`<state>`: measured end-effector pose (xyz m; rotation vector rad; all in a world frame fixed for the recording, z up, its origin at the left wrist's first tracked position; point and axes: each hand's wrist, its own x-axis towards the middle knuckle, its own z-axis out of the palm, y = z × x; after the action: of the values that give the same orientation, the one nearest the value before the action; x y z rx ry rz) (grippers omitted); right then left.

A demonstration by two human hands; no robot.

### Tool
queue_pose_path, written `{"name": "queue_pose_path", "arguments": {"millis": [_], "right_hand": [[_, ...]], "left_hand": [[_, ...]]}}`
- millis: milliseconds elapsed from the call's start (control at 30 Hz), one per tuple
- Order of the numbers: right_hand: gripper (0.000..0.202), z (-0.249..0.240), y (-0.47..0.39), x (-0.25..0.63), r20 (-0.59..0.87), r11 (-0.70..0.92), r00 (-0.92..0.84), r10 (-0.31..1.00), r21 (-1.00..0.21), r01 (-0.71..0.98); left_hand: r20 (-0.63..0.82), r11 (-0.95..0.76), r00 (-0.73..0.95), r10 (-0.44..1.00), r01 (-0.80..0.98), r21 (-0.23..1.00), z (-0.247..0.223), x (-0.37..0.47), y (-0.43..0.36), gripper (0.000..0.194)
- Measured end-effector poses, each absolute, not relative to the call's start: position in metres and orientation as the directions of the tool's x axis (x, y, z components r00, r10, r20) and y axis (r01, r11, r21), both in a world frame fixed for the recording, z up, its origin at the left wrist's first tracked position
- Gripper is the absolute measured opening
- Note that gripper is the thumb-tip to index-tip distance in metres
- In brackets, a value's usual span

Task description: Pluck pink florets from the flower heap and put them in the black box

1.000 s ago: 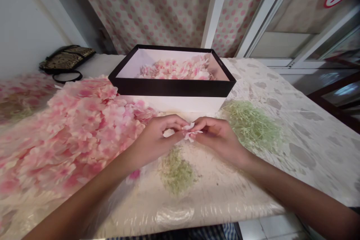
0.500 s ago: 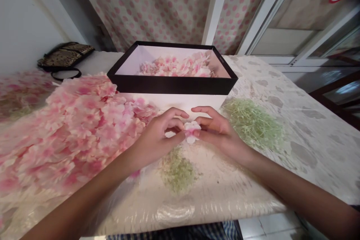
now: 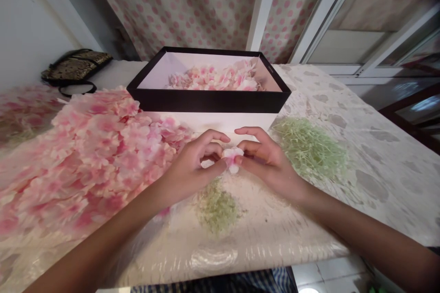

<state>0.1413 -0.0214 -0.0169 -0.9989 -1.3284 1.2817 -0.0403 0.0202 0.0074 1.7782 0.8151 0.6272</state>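
Observation:
Between the fingertips of both hands is a small artificial flower (image 3: 233, 159), white with a pink centre. My left hand (image 3: 201, 162) pinches its left edge between thumb and fingers. From the other side, my right hand (image 3: 266, 158) grips it with the thumb and index finger, other fingers curled loosely. Just below the hands lies a small heap of pale green stem pieces (image 3: 218, 208). A large pile of pink artificial petals (image 3: 103, 155) spreads to the left of my left hand. Right of my right hand rests a bundle of thin green stems (image 3: 312, 146).
Behind the hands stands a black-rimmed white box (image 3: 209, 101) with pink flowers (image 3: 220, 77) inside. A patterned pouch with a strap (image 3: 77, 66) lies at the back left. The table (image 3: 343, 100) has a patterned cover under clear plastic, its front edge near me.
The flower is turned slightly between my fingertips. Both hands stay in nearly the same place, and the whole view has shifted a little.

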Motion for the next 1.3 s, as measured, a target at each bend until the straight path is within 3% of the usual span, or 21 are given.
{"name": "queue_pose_path", "arguments": {"millis": [600, 700, 767, 867, 1000, 1233, 1300], "right_hand": [[0.040, -0.018, -0.021, 0.140, 0.136, 0.131, -0.186, 0.973, -0.991, -0.038], [0.042, -0.019, -0.020, 0.142, 0.197, 0.206, -0.119, 0.973, -0.977, 0.063], [0.029, -0.020, -0.019, 0.144, 0.266, 0.280, -0.092, 0.960, -0.925, 0.258], [0.015, -0.022, -0.018, 0.144, 0.347, 0.432, -0.260, 0.901, -0.757, 0.490], [0.017, -0.030, -0.017, 0.138, 0.316, 0.587, -0.509, 0.800, -0.587, 0.558], [0.016, -0.034, -0.016, 0.133, 0.241, 0.596, -0.549, 0.800, -0.429, 0.679], [0.016, -0.033, -0.017, 0.134, 0.231, 0.595, -0.554, 0.800, -0.432, 0.678]], "left_hand": [[0.053, -0.256, 0.620, 0.783, 0.243, 0.936, 0.011, -0.038, 0.018, 0.025], [0.082, -0.243, 0.550, 0.831, 0.226, 0.943, 0.012, -0.038, 0.019, 0.025], [0.126, -0.243, 0.453, 0.882, 0.211, 0.947, 0.012, -0.038, 0.022, 0.025], [0.184, -0.255, 0.322, 0.929, 0.194, 0.947, 0.012, -0.040, 0.025, 0.024], [0.208, -0.260, 0.265, 0.941, 0.180, 0.949, 0.012, -0.040, 0.026, 0.024], [0.196, -0.275, 0.334, 0.922, 0.209, 0.938, 0.011, -0.040, 0.024, 0.026], [0.195, -0.276, 0.342, 0.919, 0.205, 0.939, 0.011, -0.040, 0.024, 0.026]]}}
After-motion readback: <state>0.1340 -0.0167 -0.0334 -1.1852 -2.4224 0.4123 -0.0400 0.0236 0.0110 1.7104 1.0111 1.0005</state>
